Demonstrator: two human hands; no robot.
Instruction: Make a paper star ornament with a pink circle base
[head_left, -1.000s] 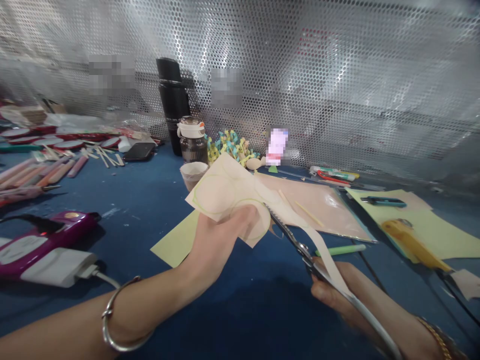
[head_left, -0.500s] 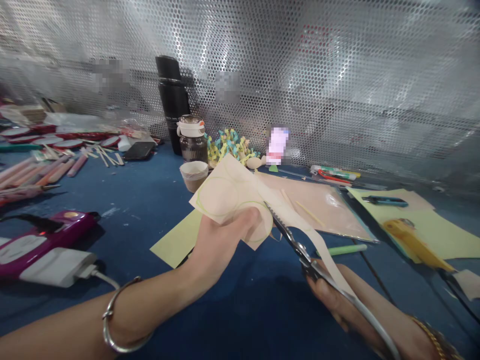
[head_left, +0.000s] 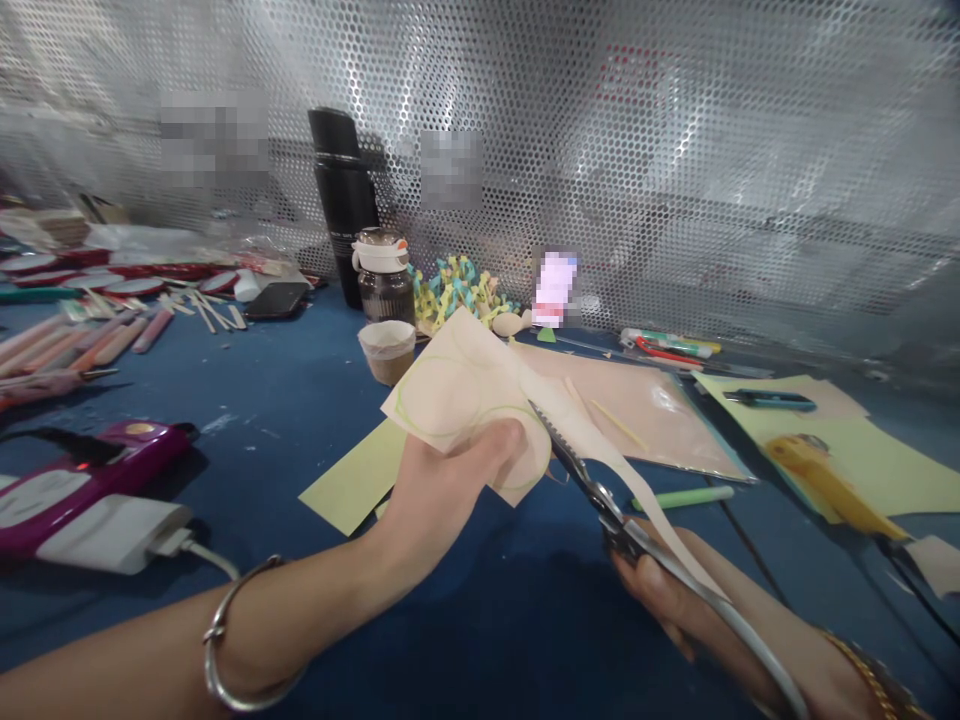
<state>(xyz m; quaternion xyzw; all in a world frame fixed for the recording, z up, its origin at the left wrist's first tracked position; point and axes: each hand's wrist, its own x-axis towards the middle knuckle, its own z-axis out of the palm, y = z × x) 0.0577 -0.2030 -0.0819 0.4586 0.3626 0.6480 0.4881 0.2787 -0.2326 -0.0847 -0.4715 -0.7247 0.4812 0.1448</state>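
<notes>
Bg is a shiny perforated metal panel [head_left: 525, 100] across the top of the frame, w/ a dark blue tabletop [head_left: 285, 420] under it. Main thing is a pale peach paper sheet [head_left: 442, 385], dead center, turned cornerwise like a diamond, off the table. Pretty smooth & flat-ish, matte, w/ thin light green circle outlines drawn on it: a big one on the L part, another partly under the thumb. Its lower R edge is rounded, right by a green line, & a pointy bit sticks out at the bottom. L hand [head_left: 435, 480] has it pinched, thumb on top, fingers hidden underneath.

R hand [head_left: 667, 580], lower R, is wrapped around black scissors [head_left: 592, 490] w/ a toothed-looking blade edge; tips are up against the sheet. A long narrow paper strip [head_left: 637, 490] comes off the sheet's R side, same peach color, & curves down over the R hand.

Nearby: yellow paper [head_left: 345, 480] just L of the L hand, green pen [head_left: 686, 498] above the R hand, a small cup [head_left: 388, 350] just past the sheet's L corner, box cutter [head_left: 772, 401] mid-right, magenta power strip [head_left: 150, 450] at lower L.
</notes>
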